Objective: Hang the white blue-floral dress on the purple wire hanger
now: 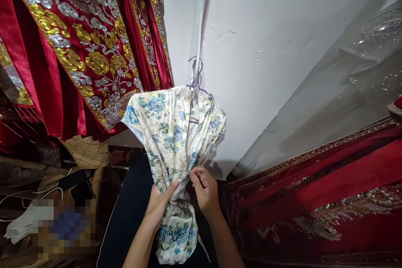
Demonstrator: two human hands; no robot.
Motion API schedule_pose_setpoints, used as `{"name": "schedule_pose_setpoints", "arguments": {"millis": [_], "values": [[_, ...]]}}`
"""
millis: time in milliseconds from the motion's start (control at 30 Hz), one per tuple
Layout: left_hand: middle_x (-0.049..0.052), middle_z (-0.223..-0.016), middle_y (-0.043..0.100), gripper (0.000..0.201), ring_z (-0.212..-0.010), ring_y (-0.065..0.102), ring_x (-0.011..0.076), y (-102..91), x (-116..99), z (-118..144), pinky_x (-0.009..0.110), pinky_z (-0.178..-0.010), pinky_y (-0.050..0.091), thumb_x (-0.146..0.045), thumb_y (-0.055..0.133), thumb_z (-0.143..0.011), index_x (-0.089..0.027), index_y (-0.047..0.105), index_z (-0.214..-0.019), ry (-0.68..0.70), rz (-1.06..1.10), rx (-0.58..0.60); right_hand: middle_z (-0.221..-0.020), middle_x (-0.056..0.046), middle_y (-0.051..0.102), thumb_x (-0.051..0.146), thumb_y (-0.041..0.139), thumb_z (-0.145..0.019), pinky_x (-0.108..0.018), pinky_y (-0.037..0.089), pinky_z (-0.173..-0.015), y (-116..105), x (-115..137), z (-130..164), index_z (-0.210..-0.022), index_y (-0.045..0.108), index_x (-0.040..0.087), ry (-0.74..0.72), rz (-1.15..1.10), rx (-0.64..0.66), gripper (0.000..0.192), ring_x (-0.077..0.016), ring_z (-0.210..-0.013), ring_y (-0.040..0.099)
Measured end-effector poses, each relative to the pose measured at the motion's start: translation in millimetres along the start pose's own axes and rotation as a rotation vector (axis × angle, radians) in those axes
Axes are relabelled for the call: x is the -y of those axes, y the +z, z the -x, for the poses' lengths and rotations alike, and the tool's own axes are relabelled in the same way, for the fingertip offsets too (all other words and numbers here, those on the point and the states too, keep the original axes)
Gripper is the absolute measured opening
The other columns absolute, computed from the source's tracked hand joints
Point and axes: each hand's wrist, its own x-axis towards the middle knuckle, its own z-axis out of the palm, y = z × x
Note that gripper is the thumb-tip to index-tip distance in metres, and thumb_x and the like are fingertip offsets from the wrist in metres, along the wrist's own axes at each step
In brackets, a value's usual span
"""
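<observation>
Two hands meet on one floral dress (pixel 174 134), white with blue flowers, which hangs on a purple hanger (pixel 197 78) against the white wall (pixel 266 50). We see the left hand (pixel 158 203) closed around the gathered cloth low on the dress, thumb pressed up along the front. The right hand (pixel 205 188) pinches a fold just beside that thumb, fingertips tight on the fabric. Below the hands the dress bunches and falls in a loose tail over something dark blue (pixel 132 213).

Above and left of the dress hang red robes (pixel 81 42), heavy with gold and silver embroidery. Right of the dress a clear plastic cover (pixel 329 92) slopes down the wall, and beneath it lies more red cloth (pixel 329 188) with glittering trim. Lower left of the dress we make out a quilted tan piece (pixel 86 150), white cables (pixel 28 194) and a blurred patch we cannot read.
</observation>
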Motion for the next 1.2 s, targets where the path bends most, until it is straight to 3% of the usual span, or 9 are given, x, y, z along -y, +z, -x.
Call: {"name": "schedule_pose_setpoints", "arguments": {"millis": [133, 200, 267, 333, 400, 533, 867, 1033, 1200], "values": [[0.015, -0.138, 0.052, 0.069, -0.134, 0.047, 0.0344, -8.2, 6.0, -4.2, 0.046, -0.114, 0.036, -0.045, 0.073, -0.079, -0.020, 0.053, -0.139, 0.359, -0.335, -0.342, -0.077, -0.003, 0.056, 0.037, 0.052, -0.097, -0.030, 0.045, -0.061, -1.5, -2.6, 0.6, -0.090, 0.061, 0.021, 0.065, -0.027, 0.028, 0.019, -0.0179, -0.067, 0.053], [0.014, -0.145, 0.042, 0.073, -0.139, 0.039, 0.0324, -8.1, 6.2, -1.7, 0.044, -0.116, 0.032, -0.041, 0.072, -0.081, -0.025, 0.043, -0.147, 0.550, -0.457, -0.425, -0.075, -0.002, 0.054, 0.037, 0.052, -0.097, -0.030, 0.044, -0.060, -1.1, -1.3, 0.3, -0.089, 0.061, 0.021, 0.065, -0.044, 0.058, 0.020, -0.0176, -0.065, 0.052], [0.012, -0.140, 0.047, 0.059, -0.134, 0.044, 0.0305, -3.8, 5.1, 2.5, 0.041, -0.113, 0.036, -0.038, 0.069, -0.085, -0.029, 0.050, -0.140, 0.589, -0.499, -0.262, -0.074, -0.002, 0.054, 0.036, 0.052, -0.097, -0.029, 0.044, -0.060, 0.7, 2.2, 0.2, -0.088, 0.060, 0.021, 0.042, -0.060, 0.101, 0.019, -0.0173, -0.065, 0.052], [0.009, -0.131, 0.057, 0.042, -0.124, 0.054, 0.0293, 2.2, 3.6, 6.1, 0.038, -0.106, 0.043, -0.038, 0.065, -0.088, -0.030, 0.059, -0.130, 0.491, -0.464, -0.036, -0.079, -0.003, 0.057, 0.032, 0.052, -0.097, -0.029, 0.046, -0.063, 3.3, 7.0, 0.9, -0.088, 0.061, 0.021, 0.006, -0.078, 0.142, 0.017, -0.0172, -0.068, 0.055], [0.008, -0.116, 0.065, 0.029, -0.109, 0.062, 0.0278, 6.2, 2.6, 8.0, 0.035, -0.095, 0.048, -0.039, 0.061, -0.091, -0.029, 0.065, -0.118, 0.399, -0.411, 0.070, -0.085, -0.004, 0.059, 0.029, 0.052, -0.097, -0.029, 0.048, -0.066, 5.5, 11.0, 2.2, -0.091, 0.062, 0.021, -0.028, -0.076, 0.180, 0.014, -0.0174, -0.072, 0.058], [0.004, -0.086, 0.063, 0.016, -0.082, 0.061, 0.0222, 4.3, 3.9, 8.9, 0.030, -0.076, 0.048, -0.038, 0.057, -0.093, -0.025, 0.066, -0.090, 0.441, -0.416, 0.127, -0.088, -0.005, 0.062, 0.024, 0.053, -0.097, -0.030, 0.050, -0.071, 6.8, 12.5, 2.2, -0.095, 0.063, 0.022, -0.099, -0.013, 0.132, 0.010, -0.0186, -0.079, 0.062], [0.002, -0.078, 0.055, 0.018, -0.071, 0.051, 0.0143, -2.0, 6.0, 8.9, 0.024, -0.066, 0.040, -0.031, 0.055, -0.096, -0.018, 0.061, -0.085, 0.511, -0.489, 0.189, -0.088, -0.003, 0.066, 0.017, 0.056, -0.094, -0.028, 0.051, -0.068, 16.3, 10.0, -9.5, -0.104, 0.060, 0.024, -0.266, 0.090, 0.036, 0.013, -0.0158, -0.075, 0.063], [0.001, -0.073, 0.050, 0.021, -0.066, 0.049, 0.0131, -7.5, 8.4, 10.3, 0.024, -0.062, 0.036, -0.029, 0.054, -0.096, -0.018, 0.058, -0.079, 0.528, -0.587, 0.277, -0.086, -0.003, 0.062, 0.015, 0.054, -0.090, -0.030, 0.048, -0.070, 0.9, 29.9, -76.5, -0.087, 0.056, 0.022, -0.410, 0.125, -0.167, 0.008, -0.0170, -0.079, 0.060], [0.001, -0.071, 0.050, 0.023, -0.064, 0.049, 0.0137, -7.9, 14.8, 10.7, 0.024, -0.060, 0.036, -0.032, 0.054, -0.095, -0.018, 0.058, -0.079, 0.478, -0.606, 0.303, -0.085, -0.001, 0.058, 0.019, 0.059, -0.088, -0.027, 0.046, -0.065, -21.6, 101.9, -175.4, -0.088, 0.052, 0.022, -0.601, 0.100, -0.351, 0.008, -0.0153, -0.076, 0.057]]}}
